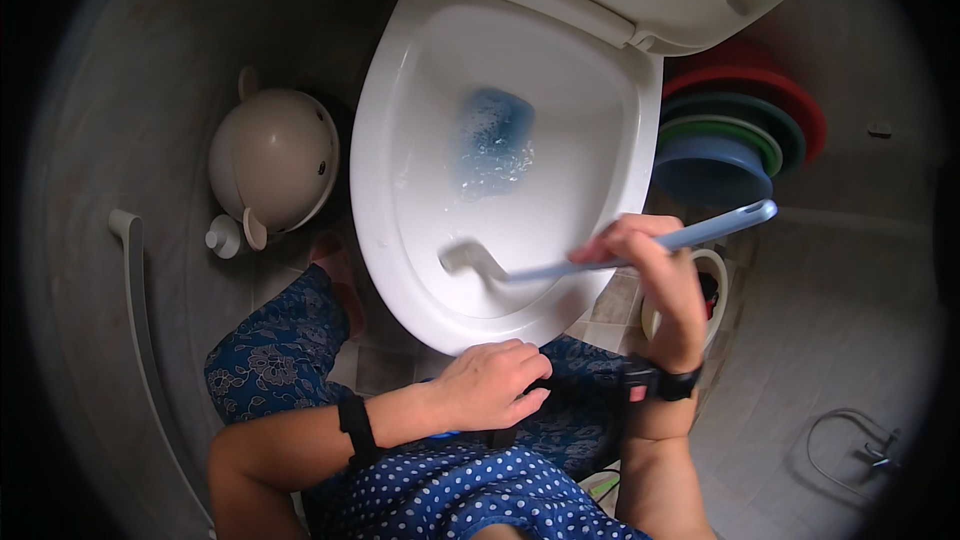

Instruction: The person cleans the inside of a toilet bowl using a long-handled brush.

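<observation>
My right hand (650,265) is closed around the light blue handle of a toilet brush (720,225). The handle slants down to the left, and the whitish brush head, somewhat blurred, is at the inner front wall of a white toilet bowl (372,190). Blue, bubbly water (497,135) lies in the bottom of the bowl. Just in front of the bowl's near rim, my left hand (495,380) hovers over my lap with its fingers loosely curled in, and nothing shows in it. Both wrists wear black straps.
The toilet seat and lid (690,0) stand raised at the back. Left of the bowl are a round beige tub (270,155), a white bottle (226,237) and a grey grab rail (135,280). Stacked basins (710,165) sit at the right, with a hose (830,420) on the far right.
</observation>
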Demonstrator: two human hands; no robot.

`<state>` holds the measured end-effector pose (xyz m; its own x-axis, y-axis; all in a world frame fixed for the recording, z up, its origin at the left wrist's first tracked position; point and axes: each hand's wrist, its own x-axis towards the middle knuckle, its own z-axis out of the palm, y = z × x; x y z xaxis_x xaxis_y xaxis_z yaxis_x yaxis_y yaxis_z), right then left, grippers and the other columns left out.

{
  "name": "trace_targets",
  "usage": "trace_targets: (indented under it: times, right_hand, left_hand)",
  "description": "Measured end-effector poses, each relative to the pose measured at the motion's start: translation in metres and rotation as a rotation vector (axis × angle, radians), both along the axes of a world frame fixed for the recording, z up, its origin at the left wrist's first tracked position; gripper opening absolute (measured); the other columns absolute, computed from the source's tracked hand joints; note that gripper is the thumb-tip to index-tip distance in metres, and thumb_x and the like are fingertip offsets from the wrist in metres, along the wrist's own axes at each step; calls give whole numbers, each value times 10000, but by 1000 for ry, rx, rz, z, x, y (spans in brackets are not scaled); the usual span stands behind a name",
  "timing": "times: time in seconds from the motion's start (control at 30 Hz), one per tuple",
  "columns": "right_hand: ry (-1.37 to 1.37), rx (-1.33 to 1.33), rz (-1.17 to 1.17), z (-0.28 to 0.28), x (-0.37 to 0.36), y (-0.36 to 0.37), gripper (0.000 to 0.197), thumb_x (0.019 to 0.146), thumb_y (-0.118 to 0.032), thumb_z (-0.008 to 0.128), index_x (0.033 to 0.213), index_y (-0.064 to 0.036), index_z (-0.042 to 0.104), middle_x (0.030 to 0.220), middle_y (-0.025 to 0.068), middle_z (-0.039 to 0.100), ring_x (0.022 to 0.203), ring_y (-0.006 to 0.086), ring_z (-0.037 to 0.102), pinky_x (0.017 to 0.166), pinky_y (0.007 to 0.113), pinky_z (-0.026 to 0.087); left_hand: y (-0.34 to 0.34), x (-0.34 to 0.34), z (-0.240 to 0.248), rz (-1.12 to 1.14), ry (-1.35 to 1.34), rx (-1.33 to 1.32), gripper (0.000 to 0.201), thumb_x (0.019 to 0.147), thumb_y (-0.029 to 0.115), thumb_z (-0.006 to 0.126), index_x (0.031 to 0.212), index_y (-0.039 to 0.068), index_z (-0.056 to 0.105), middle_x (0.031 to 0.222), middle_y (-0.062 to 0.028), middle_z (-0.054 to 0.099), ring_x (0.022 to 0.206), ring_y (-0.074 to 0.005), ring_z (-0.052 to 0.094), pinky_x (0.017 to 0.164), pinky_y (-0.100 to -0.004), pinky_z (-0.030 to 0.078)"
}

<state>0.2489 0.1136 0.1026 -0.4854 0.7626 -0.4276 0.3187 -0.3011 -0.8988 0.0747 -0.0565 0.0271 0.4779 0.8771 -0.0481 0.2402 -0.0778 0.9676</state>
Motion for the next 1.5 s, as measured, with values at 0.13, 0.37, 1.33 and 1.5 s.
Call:
trace_targets:
  times: [0.13, 0.37, 1.33, 1.5]
  right_hand:
    - [110, -5, 45, -16, 13, 0, 299, 829, -125, 449, 714, 55, 657, 791, 189, 697, 788, 254, 692, 759, 343, 547]
    - [62, 189, 137, -19, -11, -9, 243, 848, -96, 476, 763, 62, 640, 859, 180, 704, 830, 246, 684, 769, 335, 536]
    - [-130, 738, -103, -88, -34, -1, 197, 879, -125, 591, 918, 50, 676, 871, 196, 697, 862, 259, 690, 729, 303, 523]
    - [117, 271, -322, -123, -30, 2, 287, 916, -216, 587, 988, 44, 686, 935, 150, 697, 925, 199, 647, 842, 268, 477]
  left_hand:
    - [-1, 2, -1, -12, -1, 21, 201, 788, 178, 670, 916, 37, 607, 880, -108, 619, 847, -292, 605, 730, -370, 507]
    - [2, 3, -2, -18, 2, 65, 211, 771, 171, 681, 918, 39, 607, 856, -110, 608, 826, -291, 600, 717, -372, 503]
    - [7, -1, 0, 7, -1, 79, 183, 768, 144, 687, 892, 31, 614, 835, -102, 619, 788, -268, 609, 697, -347, 504]
    - [10, 1, -1, 11, -24, 88, 183, 768, 143, 686, 893, 31, 612, 837, -102, 618, 795, -269, 609, 699, -347, 504]
